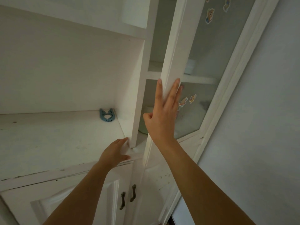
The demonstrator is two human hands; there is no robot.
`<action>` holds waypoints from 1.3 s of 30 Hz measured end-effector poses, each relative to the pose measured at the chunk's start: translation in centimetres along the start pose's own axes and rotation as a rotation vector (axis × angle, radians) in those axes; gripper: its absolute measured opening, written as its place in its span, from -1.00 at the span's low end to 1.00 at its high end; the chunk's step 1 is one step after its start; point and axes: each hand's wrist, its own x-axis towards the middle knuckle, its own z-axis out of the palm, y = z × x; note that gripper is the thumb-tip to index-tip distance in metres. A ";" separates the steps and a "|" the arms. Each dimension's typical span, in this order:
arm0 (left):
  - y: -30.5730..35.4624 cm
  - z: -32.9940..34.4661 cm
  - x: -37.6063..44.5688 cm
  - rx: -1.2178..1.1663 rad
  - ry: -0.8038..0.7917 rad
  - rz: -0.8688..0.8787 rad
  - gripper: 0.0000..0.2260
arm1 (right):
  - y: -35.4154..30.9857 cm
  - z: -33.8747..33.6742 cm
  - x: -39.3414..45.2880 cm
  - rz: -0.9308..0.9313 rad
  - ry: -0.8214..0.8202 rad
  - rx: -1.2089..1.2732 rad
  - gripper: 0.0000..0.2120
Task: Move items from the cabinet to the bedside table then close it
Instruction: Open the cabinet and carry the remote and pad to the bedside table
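From the head camera, looking up along a white cabinet (139,88), the right hand (162,117) lies flat against the edge of the glass cabinet door (174,51), which stands ajar. Its fingers (174,90) are straight and spread over the door's frame, released, grasping nothing; the thumb is tucked toward the opening. The left hand (116,152) rests lower down at the front corner of the white ledge (56,137), where the cabinet's upright side panel meets it, fingers relaxed and extended, pressing the surface and grasping nothing.

Through the gap and the frosted glass, items show on the cabinet's shelves: a pale green round container (143,125) on the lower shelf, just beside the right wrist, and a white jar (190,66) on the shelf above. Cartoon stickers (188,100) dot the glass. A blue clip (106,115) lies on the ledge against the back wall. Below, two lower doors carry dark metal handles (128,198).
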 end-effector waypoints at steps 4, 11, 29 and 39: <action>0.2 0.3 -0.3 0.020 0.037 -0.010 -0.31 | 0.5 -1.2 -0.6 -0.005 -0.015 0.020 -0.06; 0.1 0.5 -1.1 0.077 0.074 -0.020 -0.41 | 1.0 -2.8 -1.3 0.042 -0.023 0.134 -0.02; 2.6 2.1 -3.1 0.421 0.098 0.023 -0.66 | 3.5 -8.6 -3.7 0.027 -0.080 0.309 0.03; 9.8 5.8 -6.3 0.136 -0.088 0.299 -0.47 | 5.6 -12.3 -5.3 0.082 -0.110 0.372 0.03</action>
